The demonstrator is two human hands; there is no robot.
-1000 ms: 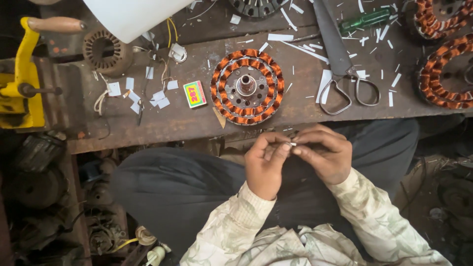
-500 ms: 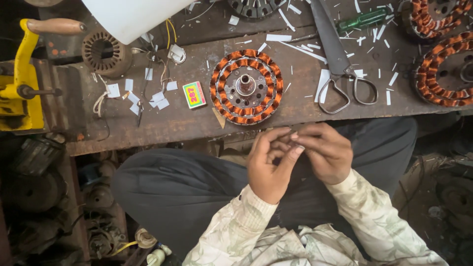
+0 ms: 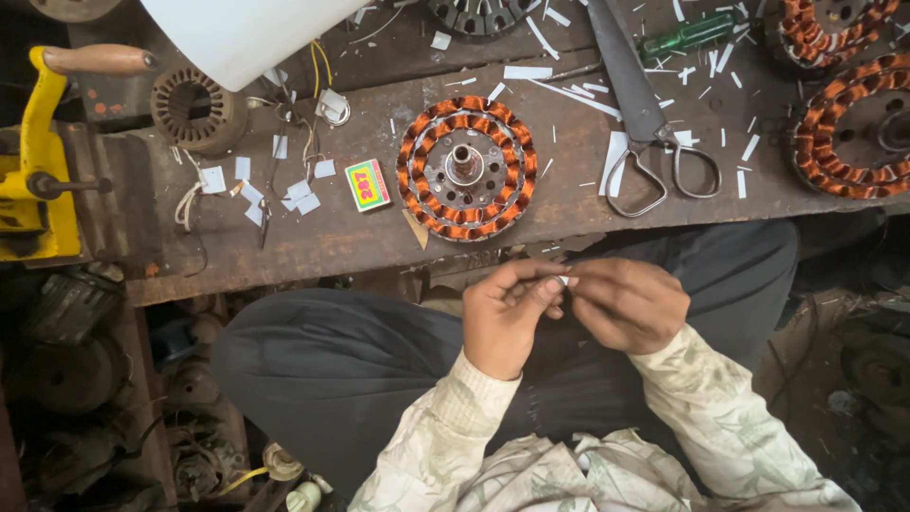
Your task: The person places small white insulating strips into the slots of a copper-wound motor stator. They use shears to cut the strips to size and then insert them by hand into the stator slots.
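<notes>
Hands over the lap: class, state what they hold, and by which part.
A small white strip, pinched at its ends between the fingertips of left hand and right hand.

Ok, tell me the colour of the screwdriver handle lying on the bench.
The screwdriver handle is translucent green, seen in the head view at the bench's far edge.

On the worktop [image 3: 379, 246], the wound stator [image 3: 466, 169] lies at centre, the matchbox [image 3: 367, 184] just left of it, the scissors [image 3: 645, 123] to its right, and both hands [image 3: 569, 308] meet nearer, over the lap.
</notes>
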